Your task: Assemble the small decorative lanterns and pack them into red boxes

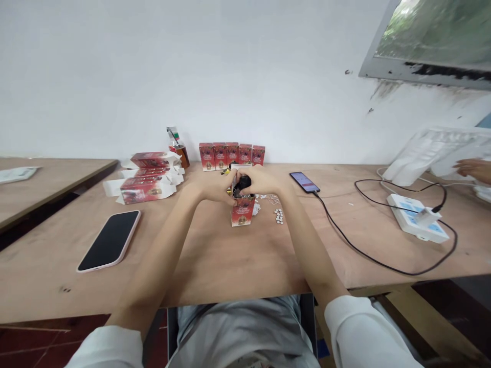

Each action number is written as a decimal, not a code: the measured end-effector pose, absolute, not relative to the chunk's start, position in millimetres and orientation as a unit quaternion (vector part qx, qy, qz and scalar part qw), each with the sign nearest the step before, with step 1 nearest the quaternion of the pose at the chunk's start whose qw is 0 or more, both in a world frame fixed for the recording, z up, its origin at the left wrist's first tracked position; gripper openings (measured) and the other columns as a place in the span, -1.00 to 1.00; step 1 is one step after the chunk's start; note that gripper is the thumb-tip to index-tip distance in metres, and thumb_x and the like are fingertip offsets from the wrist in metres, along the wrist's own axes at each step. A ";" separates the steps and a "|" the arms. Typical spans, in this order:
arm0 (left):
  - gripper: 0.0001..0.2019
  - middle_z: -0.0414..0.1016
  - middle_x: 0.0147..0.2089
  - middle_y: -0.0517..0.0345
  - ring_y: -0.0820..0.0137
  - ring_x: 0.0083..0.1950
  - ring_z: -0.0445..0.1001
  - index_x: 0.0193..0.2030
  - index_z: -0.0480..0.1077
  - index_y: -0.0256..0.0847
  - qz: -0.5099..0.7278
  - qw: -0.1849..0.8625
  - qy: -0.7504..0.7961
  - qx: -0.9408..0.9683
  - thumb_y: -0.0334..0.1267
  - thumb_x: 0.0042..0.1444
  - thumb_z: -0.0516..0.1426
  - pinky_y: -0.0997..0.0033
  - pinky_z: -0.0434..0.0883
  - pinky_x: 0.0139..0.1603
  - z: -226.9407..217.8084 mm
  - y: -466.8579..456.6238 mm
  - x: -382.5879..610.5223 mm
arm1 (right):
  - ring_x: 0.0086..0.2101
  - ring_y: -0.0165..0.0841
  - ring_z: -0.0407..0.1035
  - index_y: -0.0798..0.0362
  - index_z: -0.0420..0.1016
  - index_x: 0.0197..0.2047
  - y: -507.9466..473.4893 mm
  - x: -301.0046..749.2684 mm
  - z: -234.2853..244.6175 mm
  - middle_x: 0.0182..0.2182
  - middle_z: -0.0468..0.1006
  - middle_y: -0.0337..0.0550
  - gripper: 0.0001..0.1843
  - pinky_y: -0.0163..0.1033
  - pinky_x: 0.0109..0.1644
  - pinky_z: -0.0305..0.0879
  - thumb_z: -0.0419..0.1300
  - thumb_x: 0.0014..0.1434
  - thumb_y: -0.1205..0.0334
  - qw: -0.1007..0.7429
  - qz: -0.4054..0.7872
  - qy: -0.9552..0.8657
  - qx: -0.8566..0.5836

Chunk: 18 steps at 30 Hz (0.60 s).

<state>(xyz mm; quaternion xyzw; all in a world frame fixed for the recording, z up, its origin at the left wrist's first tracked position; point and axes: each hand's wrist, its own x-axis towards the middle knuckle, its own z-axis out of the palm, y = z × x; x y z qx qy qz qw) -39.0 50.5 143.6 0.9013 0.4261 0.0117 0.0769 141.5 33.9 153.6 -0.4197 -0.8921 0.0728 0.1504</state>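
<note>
A small red printed box (242, 213) stands upright on the wooden table in front of me, its top open. From the left, my left hand (218, 186) closes its fingers round the upper part of the box. Opposite it, my right hand (261, 182) bends over the opening, fingers closed at a dark, shiny item (243, 183) in the box's mouth. The fingers partly hide this item, and its kind is unclear. Just right of the box lie small white round pieces (279, 216) and other little white bits.
Several upright red boxes (226, 156) line the wall. Unfolded red cartons (143, 188) and an amber bottle (182, 155) sit at left, a phone (109, 241) nearer. On the right are a cabled phone (304, 182), a power strip (418, 217) and another person's hand (475, 168).
</note>
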 end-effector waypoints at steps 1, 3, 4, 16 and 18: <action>-0.40 0.47 -0.21 0.06 0.21 -0.24 0.49 -0.03 0.09 -0.18 0.008 0.073 0.426 0.902 -0.01 -0.17 0.21 0.39 0.30 -0.31 144.4 50.0 -38.9 | -0.23 -0.33 0.38 0.08 0.46 -0.17 33.7 141.5 154.0 -0.22 0.54 -0.16 -0.68 -0.32 -0.27 0.14 0.29 -0.07 0.32 0.150 0.074 -0.892 -0.419; -0.40 0.47 -0.18 0.05 0.22 -0.24 0.49 -0.03 0.10 -0.18 0.002 0.066 0.427 0.902 0.01 -0.16 0.21 0.39 0.31 -0.30 146.0 48.9 -38.6 | -0.23 -0.33 0.38 0.07 0.46 -0.17 34.0 141.3 154.2 -0.21 0.54 -0.18 -0.67 -0.33 -0.26 0.15 0.28 -0.09 0.35 0.149 0.080 -0.893 -0.418; -0.40 0.47 -0.16 0.05 0.22 -0.23 0.49 -0.02 0.10 -0.18 0.000 0.066 0.429 0.901 0.02 -0.16 0.20 0.39 0.31 -0.30 146.7 48.5 -38.4 | -0.23 -0.33 0.38 0.07 0.46 -0.18 34.3 141.0 154.1 -0.21 0.54 -0.19 -0.67 -0.33 -0.24 0.15 0.28 -0.10 0.37 0.149 0.083 -0.893 -0.416; -0.41 0.47 -0.19 0.05 0.22 -0.22 0.49 -0.04 0.07 -0.17 0.004 0.087 0.431 0.898 0.02 -0.14 0.20 0.40 0.30 -0.30 147.2 46.7 -38.1 | -0.26 -0.30 0.38 0.10 0.37 -0.17 34.3 140.4 152.3 -0.26 0.51 -0.12 -0.63 -0.30 -0.30 0.18 0.32 -0.09 0.30 0.133 0.077 -0.879 -0.452; -0.43 0.47 -0.18 0.06 0.23 -0.23 0.49 -0.04 0.07 -0.16 -0.005 0.095 0.434 0.896 0.02 -0.13 0.20 0.40 0.30 -0.31 147.7 45.5 -37.4 | -0.28 -0.30 0.39 0.11 0.39 -0.20 34.7 140.0 152.4 -0.28 0.53 -0.13 -0.65 -0.31 -0.30 0.20 0.32 -0.10 0.31 0.112 0.082 -0.881 -0.452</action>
